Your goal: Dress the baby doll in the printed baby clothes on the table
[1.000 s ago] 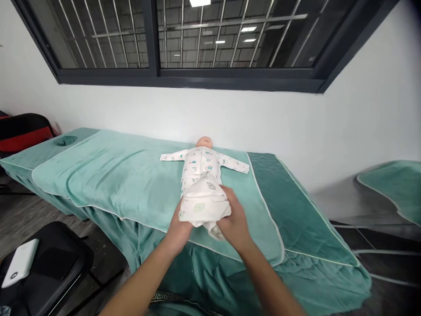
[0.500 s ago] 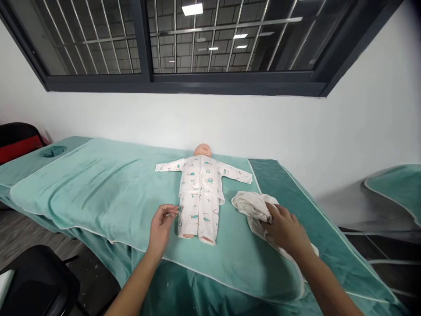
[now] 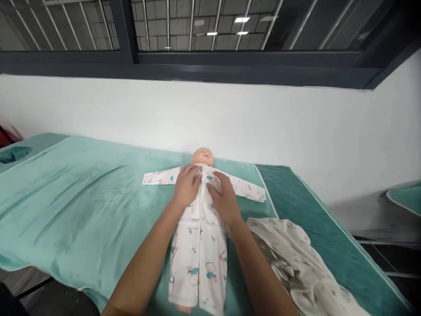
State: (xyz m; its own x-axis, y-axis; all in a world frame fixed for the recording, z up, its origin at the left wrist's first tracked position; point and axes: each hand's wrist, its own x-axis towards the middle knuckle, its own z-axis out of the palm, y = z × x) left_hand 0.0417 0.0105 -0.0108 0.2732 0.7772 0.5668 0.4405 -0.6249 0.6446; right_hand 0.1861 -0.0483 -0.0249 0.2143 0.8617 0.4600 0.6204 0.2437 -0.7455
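A baby doll (image 3: 203,156) lies on its back with its arms stretched out sideways. It wears a white printed long-sleeved top (image 3: 245,188) and matching trousers (image 3: 199,263). My left hand (image 3: 187,186) rests on one side of the doll's chest, just below the neck, fingers extended and thumb toward the middle. On the other side of the chest lies my right hand (image 3: 225,199), its thumb also pointing inward and apart from the fingers. Both hands touch the top; part of its front is hidden beneath them. Right of the doll is a crumpled pale printed cloth (image 3: 292,250).
A green cover (image 3: 82,188) spreads over the bed, with a darker green sheet (image 3: 286,193) showing at the right. Behind the bed stand a white wall (image 3: 158,114) and a dark-framed window (image 3: 230,66). Another green-covered surface (image 3: 408,197) shows at the far right.
My right hand has let go of the pale cloth and moved left onto the doll's chest. My left hand has moved up from beside the trousers onto the chest. The view has come closer.
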